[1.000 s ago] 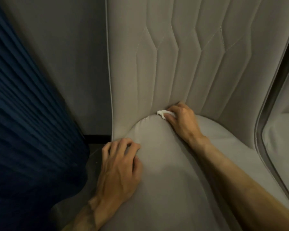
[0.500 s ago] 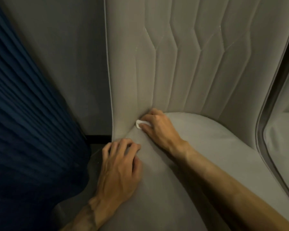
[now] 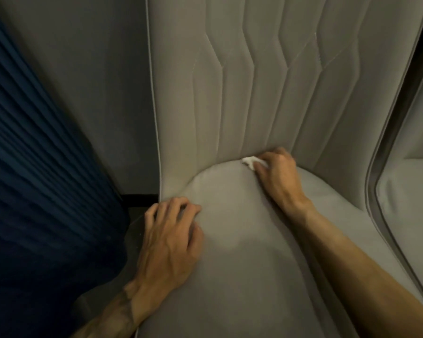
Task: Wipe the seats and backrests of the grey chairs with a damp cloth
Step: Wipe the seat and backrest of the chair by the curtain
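A grey upholstered chair fills the view, with a quilted backrest and a rounded seat. My right hand is closed around a small white cloth and presses it into the crease where seat meets backrest, near the middle. Only a bit of the cloth sticks out past my fingers. My left hand lies flat on the seat's left edge, fingers spread, holding nothing.
A dark blue pleated curtain hangs close on the left. A grey wall stands behind, with a black skirting strip at the floor. A second grey chair sits right beside this one on the right.
My right hand slid the cloth left along the crease to the seat's left corner, then back right to the middle. My left hand stayed put.
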A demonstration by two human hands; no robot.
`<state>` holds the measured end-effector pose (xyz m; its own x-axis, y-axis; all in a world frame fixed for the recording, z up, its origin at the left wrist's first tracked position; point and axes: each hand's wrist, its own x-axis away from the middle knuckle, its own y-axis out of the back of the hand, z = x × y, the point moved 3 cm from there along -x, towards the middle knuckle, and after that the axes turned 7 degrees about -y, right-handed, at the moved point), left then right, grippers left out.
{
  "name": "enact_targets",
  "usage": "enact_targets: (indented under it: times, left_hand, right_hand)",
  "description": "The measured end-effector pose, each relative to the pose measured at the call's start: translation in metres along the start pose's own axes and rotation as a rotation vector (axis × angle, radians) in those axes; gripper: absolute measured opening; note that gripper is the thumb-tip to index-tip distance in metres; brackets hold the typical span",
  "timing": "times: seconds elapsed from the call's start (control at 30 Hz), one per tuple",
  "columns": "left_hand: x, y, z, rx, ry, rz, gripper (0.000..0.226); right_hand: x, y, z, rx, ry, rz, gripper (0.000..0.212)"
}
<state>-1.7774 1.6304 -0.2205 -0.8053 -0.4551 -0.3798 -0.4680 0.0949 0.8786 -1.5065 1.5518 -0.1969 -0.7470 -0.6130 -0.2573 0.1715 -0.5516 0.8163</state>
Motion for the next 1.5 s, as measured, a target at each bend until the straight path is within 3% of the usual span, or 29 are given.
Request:
enact_targets:
  times: [0.13,0.3,0.4,0.6,0.73,0.83,0.93,1.0,1.17,1.33,1.5]
  left_hand:
    - [-0.002,-0.002,-0.001,-0.016,0.014,-0.001,0.029]
    - [-0.002,-0.003,0.002,-0.027,0.009,0.007,0.030]
    - [-0.001,-0.004,0.002,-0.021,-0.002,-0.005,0.031]
    - [-0.002,-0.005,0.002,-0.014,-0.008,-0.038,0.029]
    - [-0.003,-0.004,-0.001,-0.032,-0.008,-0.036,0.026]
    - [-0.004,-0.003,-0.001,-0.037,-0.017,-0.038,0.023]
    - [-0.001,-0.004,0.000,-0.048,-0.023,-0.028,0.024]
    - [-0.001,-0.003,0.001,-0.041,-0.021,-0.027,0.025]
    - [-0.003,-0.002,-0.002,-0.039,-0.001,-0.026,0.023]
    - [-0.002,0.000,-0.002,-0.042,0.018,0.044,0.029]
    - [-0.003,0.004,-0.004,-0.044,0.016,0.059,0.036]
  right_hand:
    - [0.005,0.006,-0.007,0.011,-0.287,-0.145,0.028]
    - [0.023,-0.055,0.088,-0.091,-0.031,0.039,0.027]
    - [0.015,-0.034,0.061,-0.020,0.029,0.061,0.030]
    - [0.011,0.029,-0.040,0.160,-0.224,-0.162,0.028]
    - [0.010,0.014,-0.024,0.095,-0.363,-0.237,0.029]
    - [0.013,-0.024,0.028,0.008,-0.257,-0.133,0.031]
    - [0.026,-0.045,0.081,-0.073,-0.023,0.021,0.030]
    - [0.027,-0.040,0.080,-0.053,0.089,0.086,0.031]
    - [0.014,-0.015,0.048,-0.021,-0.126,0.027,0.030]
    - [0.048,-0.052,0.105,-0.159,0.183,0.181,0.024]
    - [0.016,-0.035,0.069,-0.083,0.229,0.187,0.024]
